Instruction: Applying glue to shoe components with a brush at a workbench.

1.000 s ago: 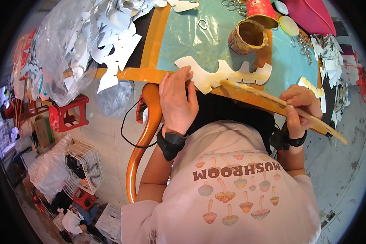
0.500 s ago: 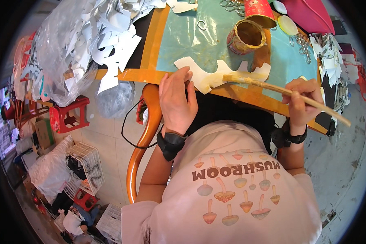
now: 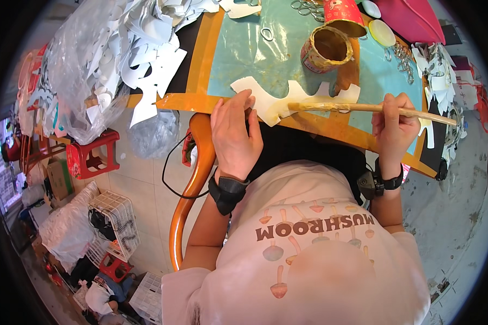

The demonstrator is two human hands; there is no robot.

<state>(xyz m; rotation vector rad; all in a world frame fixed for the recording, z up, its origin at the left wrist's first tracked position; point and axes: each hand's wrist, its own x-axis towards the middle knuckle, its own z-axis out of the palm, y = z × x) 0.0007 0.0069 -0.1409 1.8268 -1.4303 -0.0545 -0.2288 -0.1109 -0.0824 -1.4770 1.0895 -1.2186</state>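
Note:
A cream-white cut-out piece (image 3: 274, 105) with a scalloped edge lies at the table's near edge, with yellowish smears on it. My left hand (image 3: 236, 132) pinches its left end, fingers laid along the border and partly hiding it. In my right hand (image 3: 397, 127) is a slim wooden stick (image 3: 358, 108), gripped near its right part and held almost level. Its left end is coated in something yellow-brown and rests on the middle of the piece. Beyond the piece stands an open can (image 3: 326, 51), its rim and inside smeared brown.
A red can (image 3: 344, 15) lies tipped behind the open one, near a pale yellow lid (image 3: 382, 33). Metal rings and clasps (image 3: 403, 60) are scattered at the right. White scraps (image 3: 152, 49) pile up at the left. A curved wooden armrest (image 3: 192, 184) is beside my left arm.
My right hand has moved up and slightly left, and the stick has swung nearer to level. Its coated end has slid a little left over the piece. My left hand keeps its place.

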